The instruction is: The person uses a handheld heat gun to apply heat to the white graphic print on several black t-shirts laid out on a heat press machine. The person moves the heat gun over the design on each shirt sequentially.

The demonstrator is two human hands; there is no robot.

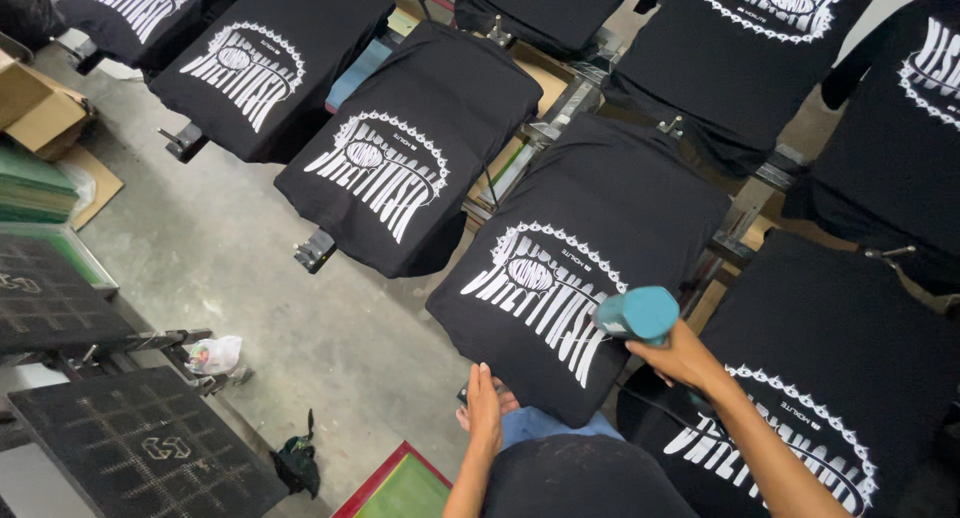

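Observation:
A black t-shirt (620, 198) with a white printed design lies stretched over a printing pallet in the middle. My right hand (680, 358) grips a teal heat gun (637, 314), its nozzle pointing at the white print on that shirt. My left hand (484, 408) rests flat on the shirt's near bottom edge, fingers together. Another printed black shirt (830, 348) covers the pallet under my right forearm.
Several more printed black shirts sit on pallets in a ring, such as one (410, 148) to the left. Dark empty pallets (140, 448) stand at lower left. Cardboard boxes (35, 108), a plastic bag (215, 354) and a dark rag (298, 463) lie on the concrete floor.

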